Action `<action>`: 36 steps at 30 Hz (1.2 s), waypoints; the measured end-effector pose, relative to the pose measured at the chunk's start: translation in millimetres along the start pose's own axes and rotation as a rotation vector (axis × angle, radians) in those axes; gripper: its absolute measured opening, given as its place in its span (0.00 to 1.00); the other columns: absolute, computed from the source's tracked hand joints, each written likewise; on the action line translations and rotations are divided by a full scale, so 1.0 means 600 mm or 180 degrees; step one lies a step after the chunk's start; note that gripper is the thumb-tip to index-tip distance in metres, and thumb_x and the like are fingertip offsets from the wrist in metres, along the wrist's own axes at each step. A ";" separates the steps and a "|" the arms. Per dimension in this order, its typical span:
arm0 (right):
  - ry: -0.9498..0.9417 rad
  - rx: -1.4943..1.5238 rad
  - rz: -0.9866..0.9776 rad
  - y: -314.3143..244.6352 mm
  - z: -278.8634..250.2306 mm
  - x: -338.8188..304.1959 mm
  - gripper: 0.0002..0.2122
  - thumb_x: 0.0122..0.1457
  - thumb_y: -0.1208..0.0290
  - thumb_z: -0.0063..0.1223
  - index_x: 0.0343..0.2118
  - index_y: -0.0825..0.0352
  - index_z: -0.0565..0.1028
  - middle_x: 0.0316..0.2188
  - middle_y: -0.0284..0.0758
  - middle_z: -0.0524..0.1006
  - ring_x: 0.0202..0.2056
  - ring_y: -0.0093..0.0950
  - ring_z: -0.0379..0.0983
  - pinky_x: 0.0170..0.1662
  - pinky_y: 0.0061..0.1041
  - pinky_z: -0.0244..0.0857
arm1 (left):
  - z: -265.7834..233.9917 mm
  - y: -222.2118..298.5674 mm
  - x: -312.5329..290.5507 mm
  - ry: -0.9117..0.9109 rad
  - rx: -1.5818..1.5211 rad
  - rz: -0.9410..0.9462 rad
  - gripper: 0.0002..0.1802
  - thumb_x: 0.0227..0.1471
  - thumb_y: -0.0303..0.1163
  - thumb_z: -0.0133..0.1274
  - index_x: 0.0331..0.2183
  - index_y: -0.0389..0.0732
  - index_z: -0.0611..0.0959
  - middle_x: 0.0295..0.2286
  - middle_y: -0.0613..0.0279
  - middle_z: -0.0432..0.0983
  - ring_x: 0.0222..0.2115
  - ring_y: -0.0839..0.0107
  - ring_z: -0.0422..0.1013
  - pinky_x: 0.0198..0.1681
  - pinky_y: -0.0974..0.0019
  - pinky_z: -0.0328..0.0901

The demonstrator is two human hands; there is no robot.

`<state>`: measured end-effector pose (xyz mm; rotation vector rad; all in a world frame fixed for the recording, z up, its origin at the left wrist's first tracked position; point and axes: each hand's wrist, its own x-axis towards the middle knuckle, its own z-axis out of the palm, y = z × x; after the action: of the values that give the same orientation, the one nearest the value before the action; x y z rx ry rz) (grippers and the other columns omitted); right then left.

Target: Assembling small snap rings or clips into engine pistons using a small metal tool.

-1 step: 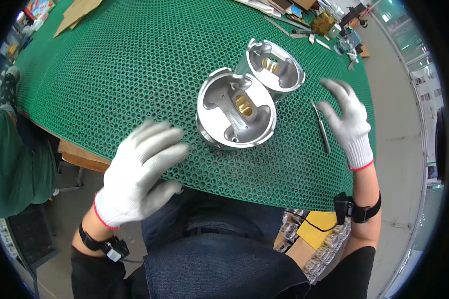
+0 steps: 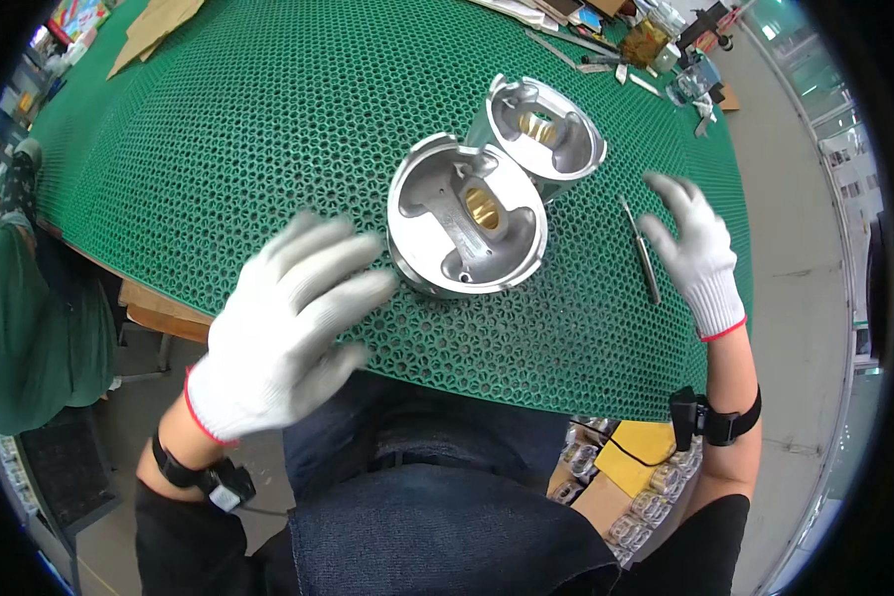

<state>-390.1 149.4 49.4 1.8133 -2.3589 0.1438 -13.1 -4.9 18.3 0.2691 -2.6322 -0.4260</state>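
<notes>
Your left hand (image 2: 290, 323) is spread wide near the front piston (image 2: 464, 221), your right hand (image 2: 700, 248) wide beside a thin tool (image 2: 643, 253).

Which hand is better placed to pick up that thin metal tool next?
Probably the right hand: it is open, empty and close to the thin metal tool, while the left hand is farther off, left of the nearer piston.

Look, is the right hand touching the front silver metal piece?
Apart. The head view shows a wide stretch of green mat between the right hand and the front silver metal piece.
</notes>
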 end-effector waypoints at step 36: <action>0.0495 0.3713 0.0566 -0.168 0.038 -0.220 0.12 0.50 0.79 0.55 0.39 0.70 0.79 0.24 0.38 0.76 0.24 0.30 0.73 0.30 0.27 0.67 | 0.112 0.157 0.130 0.0176 0.0837 0.0539 0.27 0.32 0.36 0.63 0.40 0.41 0.80 0.44 0.58 0.77 0.48 0.59 0.73 0.55 0.50 0.65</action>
<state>-261.4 244.9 -0.3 1.7441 -2.4545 1.9164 -123.9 79.5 24.9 0.1363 -2.6277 -0.0152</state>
